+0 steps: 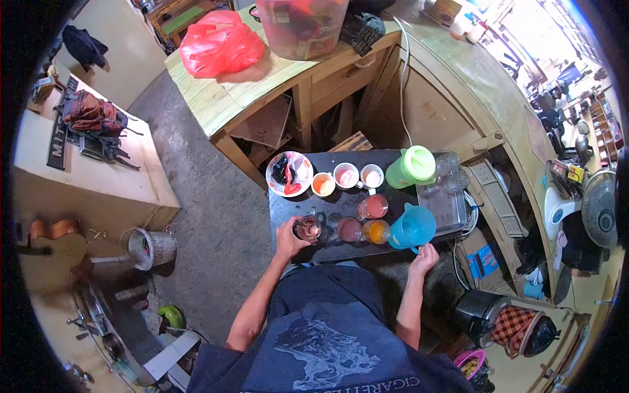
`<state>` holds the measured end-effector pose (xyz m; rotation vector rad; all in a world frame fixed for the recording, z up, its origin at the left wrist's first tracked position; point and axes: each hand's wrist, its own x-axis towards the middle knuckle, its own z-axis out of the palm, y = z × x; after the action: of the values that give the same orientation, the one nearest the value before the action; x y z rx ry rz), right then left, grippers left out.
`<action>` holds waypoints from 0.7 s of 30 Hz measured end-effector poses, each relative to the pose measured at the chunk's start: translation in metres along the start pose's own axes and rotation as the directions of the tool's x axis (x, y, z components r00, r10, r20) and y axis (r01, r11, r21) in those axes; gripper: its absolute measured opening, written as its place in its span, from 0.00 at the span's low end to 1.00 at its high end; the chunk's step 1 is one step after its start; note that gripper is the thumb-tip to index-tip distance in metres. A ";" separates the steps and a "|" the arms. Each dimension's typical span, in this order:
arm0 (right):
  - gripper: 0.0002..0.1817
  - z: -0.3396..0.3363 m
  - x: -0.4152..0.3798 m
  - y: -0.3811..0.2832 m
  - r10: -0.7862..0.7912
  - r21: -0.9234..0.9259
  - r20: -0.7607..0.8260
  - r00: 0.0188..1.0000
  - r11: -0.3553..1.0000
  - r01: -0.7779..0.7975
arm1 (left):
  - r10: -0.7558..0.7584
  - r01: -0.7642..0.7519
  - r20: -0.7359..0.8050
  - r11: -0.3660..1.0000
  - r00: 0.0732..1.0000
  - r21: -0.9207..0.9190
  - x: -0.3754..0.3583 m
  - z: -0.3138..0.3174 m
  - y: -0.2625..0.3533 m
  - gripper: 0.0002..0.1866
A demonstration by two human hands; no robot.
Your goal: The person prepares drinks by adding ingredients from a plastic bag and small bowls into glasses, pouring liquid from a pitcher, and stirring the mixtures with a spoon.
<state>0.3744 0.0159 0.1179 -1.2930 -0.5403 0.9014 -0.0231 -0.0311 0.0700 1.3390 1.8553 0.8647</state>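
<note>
Left hand (288, 239) is cupping a glass (308, 230) at the bench's (288, 206) eight o'clock, right hand (424, 258) gripping a blue pitcher (411, 228) at four.

I can see a red plastic bag (221, 44) beside a tub (301, 33) on the wooden bench (226, 98), and a bucket (152, 249) on the floor (209, 170).

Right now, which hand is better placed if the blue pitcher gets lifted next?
Probably the right hand: it looks closed at the handle of the blue pitcher. The left hand is farther off and occupied, fingers around a clear drinking glass.
</note>
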 end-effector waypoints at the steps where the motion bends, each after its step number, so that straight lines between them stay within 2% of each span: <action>1: 0.17 -0.006 -0.004 -0.007 -0.013 -0.001 0.044 0.999 1.000 0.013 | -0.007 0.007 0.001 1.000 1.000 -0.007 0.000 0.001 -0.002 0.39; 3: 0.17 -0.020 -0.008 -0.021 -0.061 -0.072 0.122 0.991 0.995 0.070 | -0.009 0.009 -0.003 1.000 1.000 -0.017 0.000 0.004 -0.006 0.39; 5: 0.20 0.004 -0.027 -0.065 -0.046 -0.182 0.207 0.977 0.980 0.085 | 0.005 -0.005 -0.006 1.000 1.000 -0.019 0.001 0.005 -0.009 0.39; 8: 0.21 -0.008 -0.024 -0.098 -0.055 -0.293 0.488 0.871 0.930 0.223 | 0.013 -0.013 -0.001 0.998 1.000 -0.060 0.002 0.000 0.000 0.38; 11: 0.19 0.014 -0.036 -0.130 -0.013 -0.307 0.604 0.797 0.919 0.248 | 0.001 -0.001 0.001 0.989 1.000 -0.149 0.001 0.000 0.002 0.37; 12: 0.17 0.026 -0.045 -0.147 0.082 -0.440 0.594 0.800 0.866 0.238 | 0.019 -0.019 -0.004 0.988 1.000 -0.155 0.001 0.001 0.001 0.37; 15: 0.16 0.053 -0.065 -0.159 0.143 -0.558 0.657 0.740 0.752 0.350 | 0.054 -0.057 -0.023 0.987 0.998 -0.149 -0.001 0.004 -0.001 0.36; 19: 0.16 0.099 -0.096 -0.169 0.261 -0.617 0.690 0.675 0.700 0.360 | 0.039 -0.040 -0.019 0.993 0.999 -0.112 -0.004 0.007 -0.002 0.40; 21: 0.17 0.103 -0.099 -0.157 0.266 -0.602 0.730 0.629 0.686 0.408 | 0.027 -0.028 -0.008 0.992 1.000 -0.120 -0.006 0.007 -0.003 0.41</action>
<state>0.2791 -0.0079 0.3064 -1.5073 -1.8264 1.2274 -0.0175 -0.0369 0.0646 1.2909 1.7645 0.9804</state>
